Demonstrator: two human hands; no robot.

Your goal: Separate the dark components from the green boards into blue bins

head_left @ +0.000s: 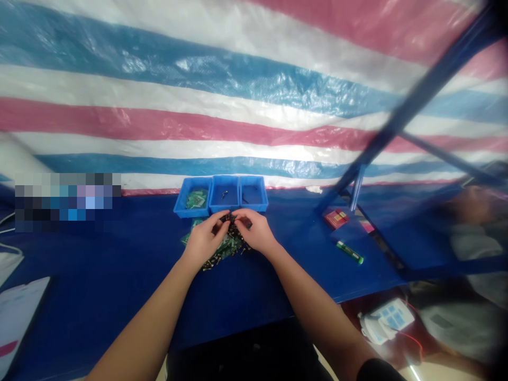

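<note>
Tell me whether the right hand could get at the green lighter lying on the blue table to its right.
Probably yes. The green lighter lies alone on the blue table, right of the right hand, with bare surface between. That hand's fingers are busy on the small dark part shared with the left hand.

A big striped sheet (254,95) in blue, white and pink hangs behind the blue worktop (99,275). Three small blue bins (220,196) stand in a row by the sheet. The left bin holds green bits. To the right lie a red box (335,218) and a green lighter (350,252). A dark blue bar (413,100) leans across. White paper (19,307) lies far left.
</note>
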